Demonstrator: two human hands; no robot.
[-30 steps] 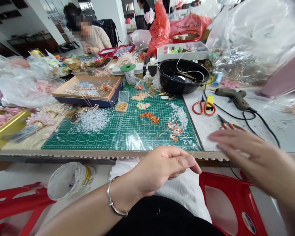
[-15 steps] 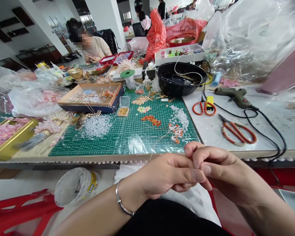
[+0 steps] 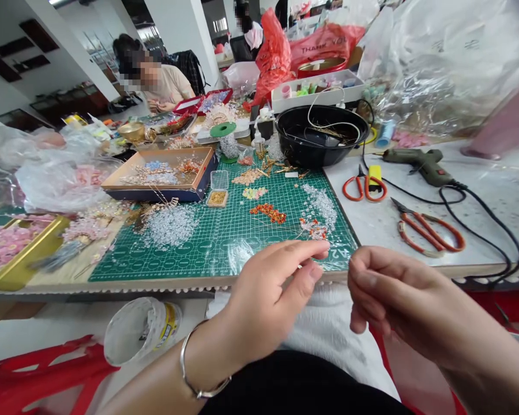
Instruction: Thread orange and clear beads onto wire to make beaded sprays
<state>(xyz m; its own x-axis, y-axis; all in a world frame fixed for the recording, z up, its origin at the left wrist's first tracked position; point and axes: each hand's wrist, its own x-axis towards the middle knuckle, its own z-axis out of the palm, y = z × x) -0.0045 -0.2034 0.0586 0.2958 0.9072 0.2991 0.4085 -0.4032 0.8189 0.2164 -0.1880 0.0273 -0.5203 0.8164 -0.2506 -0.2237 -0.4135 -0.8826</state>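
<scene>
Orange and clear, the small bead cluster (image 3: 315, 229) lay on the gridded green mat (image 3: 225, 227) just beyond the left hand (image 3: 263, 294), looking light, fragile and slippery, probably best pinched gently at its edge. That hand's thumb and forefinger stood slightly apart, nothing visible between them; the right hand (image 3: 387, 288) had its fingertips drawn together, whether on anything fine I couldn't tell. Glassy loose beads (image 3: 320, 203) heaped behind the cluster looked hard and rounded.

The single view looks out from the wearer's head, facing forward and down over the surface (image 3: 367, 239). The left fingers (image 3: 300, 252) and right fingers (image 3: 374, 285) are nearest, the green mat (image 3: 225, 236) lies a little beyond, and a seated person (image 3: 170, 83) is farther back.
</scene>
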